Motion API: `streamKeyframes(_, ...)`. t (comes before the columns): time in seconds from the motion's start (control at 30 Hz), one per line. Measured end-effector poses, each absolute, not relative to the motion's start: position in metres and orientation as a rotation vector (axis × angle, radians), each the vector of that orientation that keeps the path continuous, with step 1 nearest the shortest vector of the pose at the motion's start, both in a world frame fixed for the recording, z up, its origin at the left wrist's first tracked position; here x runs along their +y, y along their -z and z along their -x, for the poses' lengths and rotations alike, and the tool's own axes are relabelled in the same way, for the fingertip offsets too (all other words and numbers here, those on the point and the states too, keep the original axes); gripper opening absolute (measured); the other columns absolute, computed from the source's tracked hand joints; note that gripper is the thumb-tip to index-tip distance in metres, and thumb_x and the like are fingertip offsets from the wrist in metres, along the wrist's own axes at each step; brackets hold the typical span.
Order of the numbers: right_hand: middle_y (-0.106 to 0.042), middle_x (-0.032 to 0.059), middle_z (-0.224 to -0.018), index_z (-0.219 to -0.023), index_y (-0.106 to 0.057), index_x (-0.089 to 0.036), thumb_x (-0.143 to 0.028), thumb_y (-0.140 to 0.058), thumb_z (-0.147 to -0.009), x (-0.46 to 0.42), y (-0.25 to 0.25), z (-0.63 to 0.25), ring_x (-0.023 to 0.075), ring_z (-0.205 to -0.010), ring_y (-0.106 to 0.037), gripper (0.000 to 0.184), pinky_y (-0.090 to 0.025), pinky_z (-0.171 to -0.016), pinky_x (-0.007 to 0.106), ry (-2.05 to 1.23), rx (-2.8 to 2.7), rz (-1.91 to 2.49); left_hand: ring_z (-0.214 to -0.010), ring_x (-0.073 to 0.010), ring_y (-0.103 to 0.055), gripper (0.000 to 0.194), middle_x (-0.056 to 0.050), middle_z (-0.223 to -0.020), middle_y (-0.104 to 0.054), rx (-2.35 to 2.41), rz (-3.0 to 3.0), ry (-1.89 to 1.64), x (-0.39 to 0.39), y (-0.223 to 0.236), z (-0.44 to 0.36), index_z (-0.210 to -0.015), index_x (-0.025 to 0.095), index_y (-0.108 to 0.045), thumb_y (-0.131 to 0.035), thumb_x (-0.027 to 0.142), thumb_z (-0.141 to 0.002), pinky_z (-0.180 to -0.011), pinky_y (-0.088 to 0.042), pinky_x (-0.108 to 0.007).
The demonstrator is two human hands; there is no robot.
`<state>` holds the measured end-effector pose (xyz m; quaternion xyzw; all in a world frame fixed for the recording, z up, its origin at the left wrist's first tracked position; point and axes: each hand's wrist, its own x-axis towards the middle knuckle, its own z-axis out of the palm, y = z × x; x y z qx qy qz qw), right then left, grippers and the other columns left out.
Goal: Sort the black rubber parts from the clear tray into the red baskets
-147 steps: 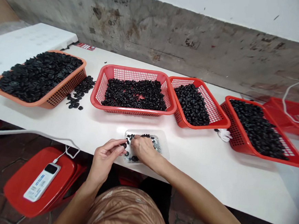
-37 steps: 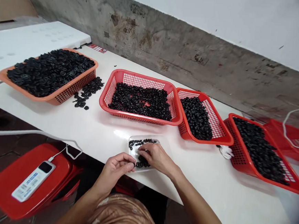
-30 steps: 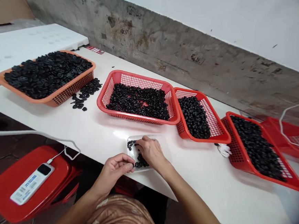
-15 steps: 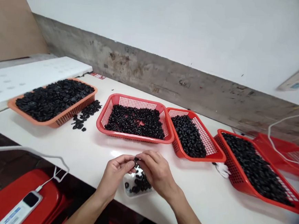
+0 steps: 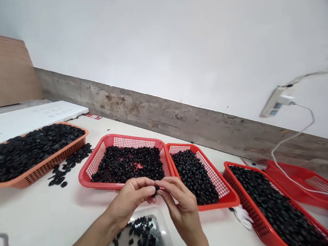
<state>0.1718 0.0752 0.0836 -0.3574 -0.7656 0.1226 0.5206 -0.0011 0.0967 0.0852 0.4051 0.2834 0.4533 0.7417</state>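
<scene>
My left hand [image 5: 131,202] and my right hand [image 5: 182,204] are raised together over the table's front part. Their fingertips meet on a small black rubber ring [image 5: 156,188]. Most of that ring is hidden by my fingers. Below my wrists, at the bottom of the view, lies a clear plastic tray [image 5: 168,229] holding a loose heap of black rubber rings [image 5: 142,237]. Neither hand touches the tray. Just beyond my fingers stand two red mesh baskets [image 5: 114,140] [image 5: 226,192] filled with black rings.
An orange mesh basket [image 5: 35,169] of flat black rings stands at left, with a spilled pile of rings [image 5: 70,163] beside it. A full red basket [image 5: 258,217] sits at right, near a white glove [image 5: 243,216]. A power strip [image 5: 276,101] hangs on the wall, trailing a white cable.
The view has tilted upward, so the tray sits lower in the picture. My hands have lifted away from the tray and come together, pinching a small ring between them.
</scene>
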Motion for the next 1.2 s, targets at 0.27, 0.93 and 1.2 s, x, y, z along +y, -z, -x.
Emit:
streamKeyframes(0.27,-0.066,0.0039,-0.100,-0.114,-0.071,-0.030,-0.010,-0.060,-0.092,0.085,-0.092,-0.199,0.0151,-0.093,-0.065,0.032,-0.054,-0.081,0.025,-0.370,-1.694,0.855,-0.069,-0.0114,-0.060,0.018,-0.002,-0.074,-0.068,0.543,-0.959,-0.930,0.121,-0.091,-0.032,-0.079,0.015,-0.076,-0.085,0.026,-0.068,-0.071,-0.047,-0.023)
streamKeyframes(0.93,-0.068,0.0047,-0.105,-0.108,-0.073,-0.028,-0.017,-0.057,-0.096,0.090,-0.087,-0.213,0.0170,-0.100,-0.065,0.023,-0.054,-0.088,0.029,-0.527,-1.647,0.944,-0.075,-0.0118,-0.061,0.022,-0.004,-0.085,-0.070,0.520,-0.896,-0.782,0.140,-0.082,-0.047,-0.086,0.015,-0.079,-0.086,0.024,-0.068,-0.077,-0.048,-0.024)
streamKeyframes(1.2,-0.069,0.0065,-0.107,-0.108,-0.074,-0.027,-0.019,-0.057,-0.096,0.090,-0.086,-0.214,0.0191,-0.103,-0.066,0.022,-0.055,-0.090,0.033,-0.463,-1.682,0.963,-0.075,-0.0130,-0.061,0.024,-0.005,-0.083,-0.069,0.522,-0.894,-0.799,0.139,-0.083,-0.047,-0.084,0.013,-0.079,-0.088,0.027,-0.067,-0.077,-0.050,-0.025)
